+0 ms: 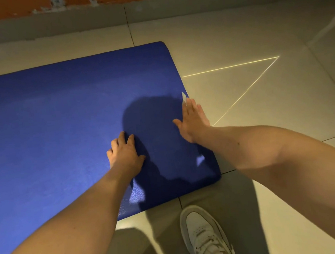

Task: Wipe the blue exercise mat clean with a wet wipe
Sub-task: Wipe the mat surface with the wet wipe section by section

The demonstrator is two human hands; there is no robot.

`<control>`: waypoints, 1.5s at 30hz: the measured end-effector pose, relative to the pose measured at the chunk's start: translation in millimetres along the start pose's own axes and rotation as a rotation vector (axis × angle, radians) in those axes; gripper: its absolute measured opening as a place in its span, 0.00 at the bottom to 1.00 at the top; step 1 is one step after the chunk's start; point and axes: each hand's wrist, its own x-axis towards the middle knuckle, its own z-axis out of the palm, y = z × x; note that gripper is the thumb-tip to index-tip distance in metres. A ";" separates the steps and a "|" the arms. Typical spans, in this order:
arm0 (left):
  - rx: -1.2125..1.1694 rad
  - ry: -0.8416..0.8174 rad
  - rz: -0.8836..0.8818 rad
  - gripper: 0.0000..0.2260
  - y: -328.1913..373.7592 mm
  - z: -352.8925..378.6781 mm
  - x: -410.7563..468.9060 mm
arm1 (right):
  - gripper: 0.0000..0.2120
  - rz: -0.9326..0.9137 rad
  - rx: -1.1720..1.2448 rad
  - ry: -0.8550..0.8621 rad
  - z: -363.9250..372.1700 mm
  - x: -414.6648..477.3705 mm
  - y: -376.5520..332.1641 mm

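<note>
Your shoe (206, 237) is standing on tiles (236, 38) just off the mat (49, 117), which is lying flat on the floor. Left hand (124, 151) is resting on it, fingers spread, holding nothing. Right hand (192, 118) is pressing flat at its right edge, a white sliver of wipe (183, 97) showing past the fingertips.

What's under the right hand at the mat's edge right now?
Only a white sliver, apparently the wet wipe, shows past the fingertips of the flat right hand. The palm covers the rest, so its spread is hidden. Beneath lies the edge of the blue exercise mat.
</note>
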 end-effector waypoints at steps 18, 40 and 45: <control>-0.015 -0.004 0.016 0.37 11.8 15.8 -31.3 | 0.38 0.054 0.106 -0.171 0.4 -30.9 9.1; -0.003 -0.013 0.023 0.35 16.7 24.5 -50.5 | 0.38 -0.068 0.120 -0.137 14.7 -75.8 -10.1; -0.013 -0.012 0.017 0.35 21.0 29.2 -54.2 | 0.36 -0.373 0.093 -0.157 30.7 -120.9 -24.9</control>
